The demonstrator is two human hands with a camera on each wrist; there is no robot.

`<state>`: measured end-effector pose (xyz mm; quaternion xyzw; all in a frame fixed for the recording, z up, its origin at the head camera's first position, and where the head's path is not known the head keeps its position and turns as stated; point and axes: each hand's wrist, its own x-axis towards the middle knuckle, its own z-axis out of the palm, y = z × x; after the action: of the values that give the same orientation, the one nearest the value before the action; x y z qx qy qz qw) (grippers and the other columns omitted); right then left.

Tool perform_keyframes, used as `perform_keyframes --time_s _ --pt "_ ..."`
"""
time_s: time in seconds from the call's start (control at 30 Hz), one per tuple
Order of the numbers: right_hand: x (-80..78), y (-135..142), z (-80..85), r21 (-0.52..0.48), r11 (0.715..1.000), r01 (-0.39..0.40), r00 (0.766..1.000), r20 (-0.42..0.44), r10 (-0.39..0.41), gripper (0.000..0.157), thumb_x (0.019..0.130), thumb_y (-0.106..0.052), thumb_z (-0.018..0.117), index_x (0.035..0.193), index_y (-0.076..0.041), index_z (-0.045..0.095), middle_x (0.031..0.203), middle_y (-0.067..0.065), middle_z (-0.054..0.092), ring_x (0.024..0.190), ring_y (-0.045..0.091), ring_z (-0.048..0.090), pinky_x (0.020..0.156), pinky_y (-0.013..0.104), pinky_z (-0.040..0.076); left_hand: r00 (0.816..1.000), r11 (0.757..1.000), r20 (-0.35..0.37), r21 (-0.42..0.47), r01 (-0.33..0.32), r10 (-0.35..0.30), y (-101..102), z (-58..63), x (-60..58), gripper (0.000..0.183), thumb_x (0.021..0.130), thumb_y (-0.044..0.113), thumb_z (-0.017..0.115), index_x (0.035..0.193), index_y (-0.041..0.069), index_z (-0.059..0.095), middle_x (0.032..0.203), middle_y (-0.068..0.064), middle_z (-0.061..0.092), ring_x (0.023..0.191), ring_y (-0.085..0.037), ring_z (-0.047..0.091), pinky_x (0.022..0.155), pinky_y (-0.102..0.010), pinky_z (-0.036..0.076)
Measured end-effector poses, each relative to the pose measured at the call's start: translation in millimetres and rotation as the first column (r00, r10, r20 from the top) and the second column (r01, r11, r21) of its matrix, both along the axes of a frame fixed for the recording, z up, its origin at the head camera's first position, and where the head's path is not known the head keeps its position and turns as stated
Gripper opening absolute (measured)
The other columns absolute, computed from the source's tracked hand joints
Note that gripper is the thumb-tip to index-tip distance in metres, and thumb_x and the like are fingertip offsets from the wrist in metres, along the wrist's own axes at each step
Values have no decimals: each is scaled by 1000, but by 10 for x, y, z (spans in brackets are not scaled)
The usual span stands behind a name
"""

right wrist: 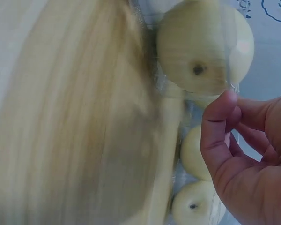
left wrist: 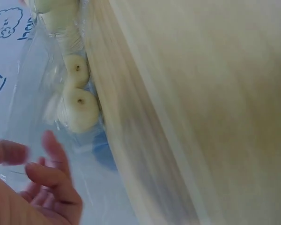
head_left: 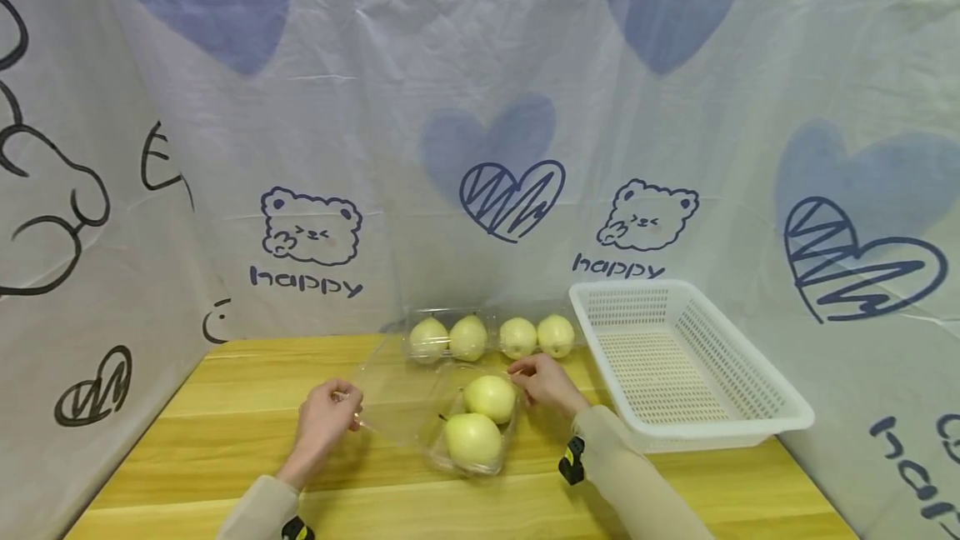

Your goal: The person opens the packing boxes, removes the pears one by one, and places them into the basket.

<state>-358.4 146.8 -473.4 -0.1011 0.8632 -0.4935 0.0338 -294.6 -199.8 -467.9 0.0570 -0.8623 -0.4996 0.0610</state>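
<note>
Two pale yellow-green pears (head_left: 473, 440) sit in a clear plastic clamshell box (head_left: 487, 468) in front of me. Its transparent lid (head_left: 390, 407) is swung out to the left. My left hand (head_left: 327, 417) pinches the lid's outer edge between thumb and finger; in the left wrist view these fingers (left wrist: 54, 180) are partly blurred. On the other side, my right hand (head_left: 546, 383) pinches the box's far right rim beside the rear pear. The right wrist view shows thumb and fingertip meeting on the clear rim, close to a pear (right wrist: 203, 47).
Behind the open box, more pears (head_left: 468, 337) lie in clear plastic boxes along the back of the wooden table (head_left: 360, 502). To the right stands a white perforated basket (head_left: 750, 432). A printed cloth (head_left: 420, 48) hangs behind and at the sides.
</note>
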Motion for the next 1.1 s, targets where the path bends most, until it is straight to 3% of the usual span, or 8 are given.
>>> perform_keyframes --time_s 0.17,0.3,0.37,0.6,0.77,0.83,0.93,1.1 --pt "-53 -28 -13 -4 1000 30 999 -39 -30 23 96 -5 60 115 6 66 97 16 64 59 20 61 58 37 57 998 980 26 -187 64 -60 25 -23 24 61 88 13 60 142 -4 37 118 -27 62 72 -22 63 59 -34 48" --pt "-40 -57 -13 -16 1000 17 996 -92 -18 25 96 -4 59 118 7 64 107 19 65 77 24 67 66 39 60 996 932 27 -350 91 -88 75 -11 59 80 81 9 66 148 -7 26 132 -37 48 92 -39 62 75 -50 53" --pt "-22 -71 6 -30 1000 2 993 -119 -6 26 95 -3 60 118 8 64 111 22 65 86 28 67 70 39 60 996 895 28 -436 93 -90 107 7 82 84 78 10 68 148 -9 25 134 -39 44 110 -49 55 87 -60 49" --pt "-11 -80 4 13 999 -48 969 -242 50 25 91 0 64 115 6 67 114 26 67 98 34 67 76 32 59 986 833 112 -528 166 -125 138 -60 167 78 81 20 73 144 -9 35 127 -37 52 108 -50 58 86 -62 50" --pt "-15 -73 -18 41 997 -72 962 -262 80 23 92 -3 65 114 2 68 115 24 67 104 35 67 87 38 57 978 791 129 -575 207 -162 197 -90 207 73 81 30 75 138 -5 46 127 -35 55 116 -52 52 91 -65 46" --pt "-15 -74 -9 50 995 -82 960 -265 92 23 93 -5 64 114 2 67 116 23 67 106 36 66 89 42 56 978 782 109 -587 209 -180 248 -73 213 70 81 31 76 136 -2 50 131 -36 51 122 -55 46 94 -68 41" --pt "-3 -80 11 82 993 -89 957 -269 108 24 94 -9 64 116 1 67 119 20 66 110 37 64 94 46 53 975 787 64 -580 210 -213 351 -53 211 60 83 30 76 131 2 56 134 -33 50 126 -53 42 95 -71 37" --pt "64 -107 43 138 984 -114 948 -281 149 27 94 -11 64 118 0 67 124 16 64 117 37 59 96 51 51 959 828 -59 -521 207 -277 563 -40 187 36 86 24 73 115 2 68 108 -15 68 99 -31 62 82 -52 50"
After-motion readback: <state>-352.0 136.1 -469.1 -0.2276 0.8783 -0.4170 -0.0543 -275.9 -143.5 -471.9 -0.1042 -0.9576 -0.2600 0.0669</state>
